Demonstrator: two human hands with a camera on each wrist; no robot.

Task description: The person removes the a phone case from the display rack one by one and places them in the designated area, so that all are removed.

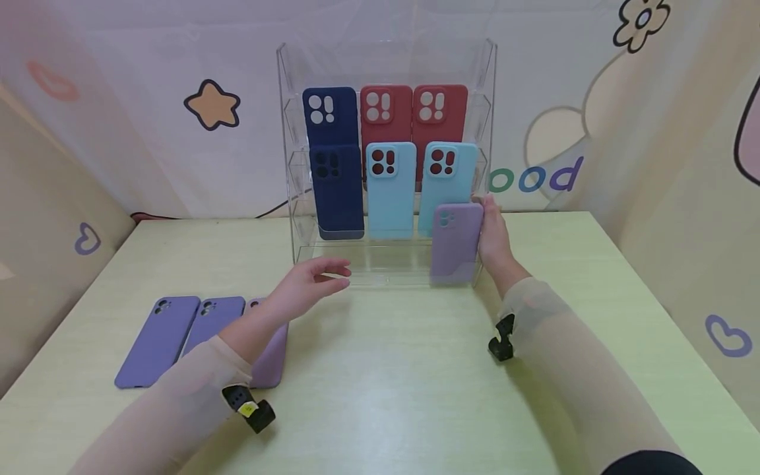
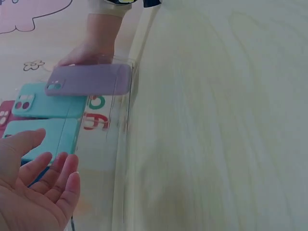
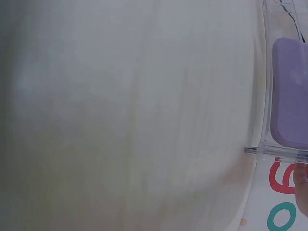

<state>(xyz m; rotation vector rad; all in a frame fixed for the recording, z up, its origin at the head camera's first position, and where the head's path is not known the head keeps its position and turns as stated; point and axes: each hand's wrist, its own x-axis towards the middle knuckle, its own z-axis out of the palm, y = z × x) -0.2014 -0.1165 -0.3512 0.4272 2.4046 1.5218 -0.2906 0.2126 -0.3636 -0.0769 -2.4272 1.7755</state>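
Lilac case at the clear rack

The right hand [image 1: 493,237] grips the lilac phone case [image 1: 455,243] upright in the rack's [image 1: 386,59] lowest right slot; the left hand [image 1: 309,285] hovers released over the counter [image 1: 386,369].

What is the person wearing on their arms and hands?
Both arms wear thin, see-through pale sleeves that reach the wrists. Each wrist carries a small black clip-like gadget: the left one has a little yellow mark, the right one is plain black. The left hand and right hand are bare, with no gloves or rings showing.
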